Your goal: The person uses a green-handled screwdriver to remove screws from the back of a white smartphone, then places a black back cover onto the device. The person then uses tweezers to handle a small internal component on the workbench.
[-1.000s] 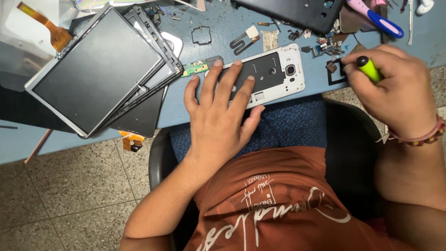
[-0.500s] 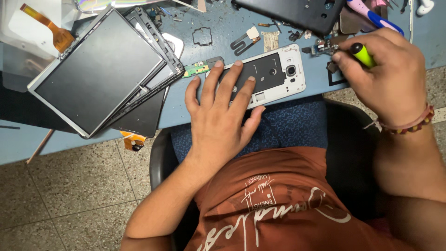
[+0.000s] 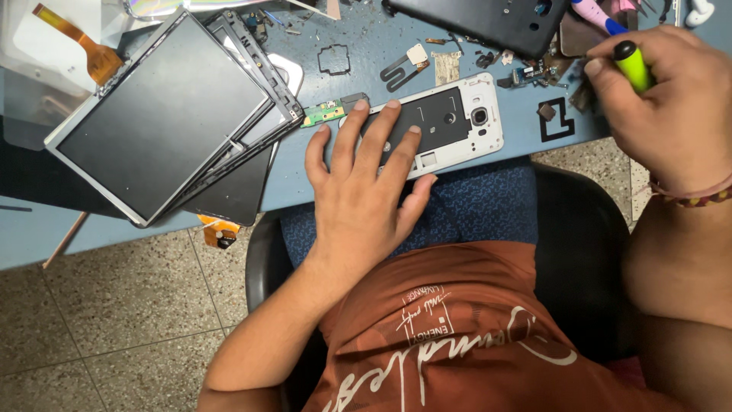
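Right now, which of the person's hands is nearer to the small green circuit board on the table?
The left hand. It lies flat on the white phone frame, fingertips just beside the green circuit board. The right hand is far off, gripping a green-handled screwdriver.

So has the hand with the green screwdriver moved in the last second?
Yes. The right hand and its green screwdriver have shifted up and away from the white phone, toward the table's far edge.

Two dark screens on the blue table

A grey-framed screen panel (image 3: 164, 114) lies tilted at ten o'clock; a second black screen (image 3: 238, 187) lies partly under it.
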Tool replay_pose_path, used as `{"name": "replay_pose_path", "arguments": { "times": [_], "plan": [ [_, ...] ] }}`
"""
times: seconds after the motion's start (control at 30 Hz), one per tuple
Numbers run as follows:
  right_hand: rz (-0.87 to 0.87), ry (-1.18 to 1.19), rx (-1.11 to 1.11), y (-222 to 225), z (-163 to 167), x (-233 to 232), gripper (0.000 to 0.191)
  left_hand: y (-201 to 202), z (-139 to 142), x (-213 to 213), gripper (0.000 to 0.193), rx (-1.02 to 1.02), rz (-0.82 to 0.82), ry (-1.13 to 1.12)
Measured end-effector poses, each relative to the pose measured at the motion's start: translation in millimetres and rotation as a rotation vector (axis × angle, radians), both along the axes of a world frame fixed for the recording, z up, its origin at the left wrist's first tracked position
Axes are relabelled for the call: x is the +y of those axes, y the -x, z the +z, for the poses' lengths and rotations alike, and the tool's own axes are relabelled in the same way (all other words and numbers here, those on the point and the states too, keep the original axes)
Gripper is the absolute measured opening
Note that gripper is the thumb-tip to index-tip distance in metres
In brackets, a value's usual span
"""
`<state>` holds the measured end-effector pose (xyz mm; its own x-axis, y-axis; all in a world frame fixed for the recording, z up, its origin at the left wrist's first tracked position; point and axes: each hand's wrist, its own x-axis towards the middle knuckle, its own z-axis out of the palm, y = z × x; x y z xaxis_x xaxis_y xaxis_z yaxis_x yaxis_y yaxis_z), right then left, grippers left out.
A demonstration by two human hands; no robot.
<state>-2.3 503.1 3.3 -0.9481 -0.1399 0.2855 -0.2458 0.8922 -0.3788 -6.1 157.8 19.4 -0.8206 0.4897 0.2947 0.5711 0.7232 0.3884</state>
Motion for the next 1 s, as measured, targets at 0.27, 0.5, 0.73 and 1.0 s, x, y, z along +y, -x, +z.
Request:
{"name": "replay_pose_path", "arguments": {
  "times": [0.27, 0.5, 0.73, 1.0],
  "plan": [
    [0.021, 0.011, -0.007, 0.2, 15.6, -15.2, 0.019, -0.2, -0.3, -0.3, 0.05, 0.0, -0.003, -0.003],
    [0.034, -0.086, -0.018, 7.8, 24.1, -35.8, 0.034, 0.6, -0.7, 1.0, 0.049, -0.01, -0.003, -0.007],
    [0.055, 0.051, 0.027, 2.5, 15.6, -30.3, 0.009, -0.9, 1.7, 1.7, 0.049, 0.008, 0.003, -0.001],
    [-0.022, 0.005, -0.048, -1.5, 20.3, -16.7, 0.006, 0.3, -0.1, 1.4, 0.049, -0.002, 0.002, 0.003]
  ]
}}
